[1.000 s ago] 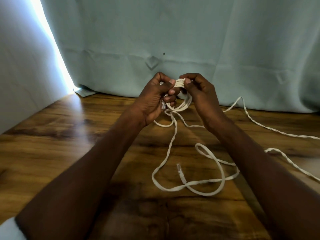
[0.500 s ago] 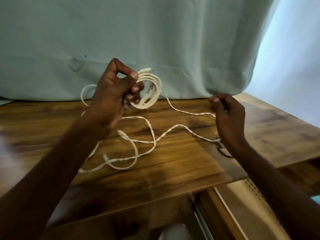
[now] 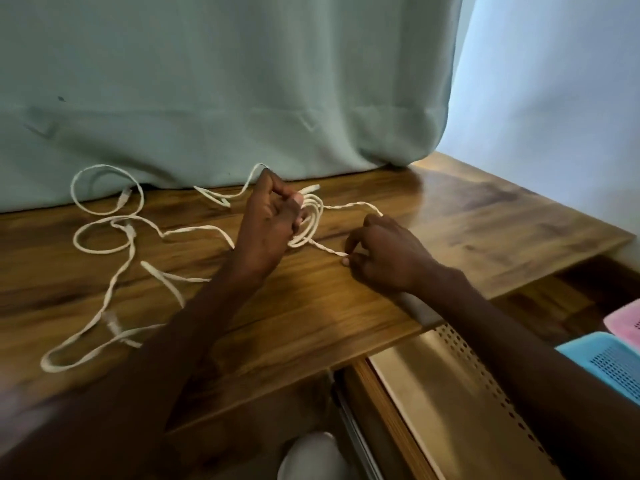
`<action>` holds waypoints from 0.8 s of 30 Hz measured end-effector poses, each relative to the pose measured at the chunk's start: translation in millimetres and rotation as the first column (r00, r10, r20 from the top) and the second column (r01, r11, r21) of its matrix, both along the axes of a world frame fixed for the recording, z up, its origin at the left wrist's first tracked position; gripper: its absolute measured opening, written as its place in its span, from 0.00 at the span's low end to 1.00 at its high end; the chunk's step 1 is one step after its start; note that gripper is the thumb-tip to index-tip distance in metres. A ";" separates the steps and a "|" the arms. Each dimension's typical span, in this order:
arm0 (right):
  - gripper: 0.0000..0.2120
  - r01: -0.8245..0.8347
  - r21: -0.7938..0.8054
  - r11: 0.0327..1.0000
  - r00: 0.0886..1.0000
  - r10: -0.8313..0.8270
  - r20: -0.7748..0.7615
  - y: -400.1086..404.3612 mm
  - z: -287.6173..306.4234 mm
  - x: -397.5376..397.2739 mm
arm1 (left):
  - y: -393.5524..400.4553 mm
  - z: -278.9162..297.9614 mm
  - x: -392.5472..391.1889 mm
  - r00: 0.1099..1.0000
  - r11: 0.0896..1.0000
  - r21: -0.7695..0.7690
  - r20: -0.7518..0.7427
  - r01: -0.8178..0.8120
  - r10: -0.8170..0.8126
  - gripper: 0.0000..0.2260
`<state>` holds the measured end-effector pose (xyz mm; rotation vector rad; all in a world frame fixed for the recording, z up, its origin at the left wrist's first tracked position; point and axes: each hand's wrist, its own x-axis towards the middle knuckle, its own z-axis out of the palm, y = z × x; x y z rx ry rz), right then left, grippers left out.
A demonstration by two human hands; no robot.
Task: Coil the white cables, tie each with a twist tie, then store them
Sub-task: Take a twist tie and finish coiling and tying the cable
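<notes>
Loose white cable is strewn across the wooden table at left. Coiled loops are gripped by the left hand. The twisted strand is pinched by the right hand against the tabletop.

Two hands, one blue basket, one pink basket.

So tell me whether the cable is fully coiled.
Partly coiled. The left hand grips a few loops; the rest of the cable sprawls loose over the table.
</notes>
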<state>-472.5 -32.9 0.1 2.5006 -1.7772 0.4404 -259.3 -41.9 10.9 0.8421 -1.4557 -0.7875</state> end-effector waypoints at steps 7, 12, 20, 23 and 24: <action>0.08 0.038 -0.187 0.982 0.996 -0.052 -0.072 3.9 29.0 22.7 | -10.2 2.7 25.3 0.982 0.997 0.046 -0.178 -0.054 0.062 0.04; 0.05 0.000 -0.325 0.946 0.999 0.016 0.046 -16.2 42.4 66.0 | -3.1 12.1 37.1 0.961 0.983 -0.051 -0.225 -0.178 0.162 0.04; 0.08 -0.121 -0.145 0.982 0.967 0.150 0.207 -38.5 -8.1 142.4 | -9.3 3.4 48.0 0.940 0.913 -0.257 0.043 -0.318 0.339 0.03; 0.10 -0.110 -0.240 0.964 0.942 0.178 0.284 -19.0 -7.9 123.8 | -9.7 3.5 47.7 0.938 0.910 -0.272 0.060 -0.313 0.341 0.03; 0.09 -0.092 -0.297 0.950 0.929 0.189 0.318 -10.1 -3.9 111.7 | -9.4 2.9 45.0 0.942 0.913 -0.275 0.061 -0.301 0.329 0.03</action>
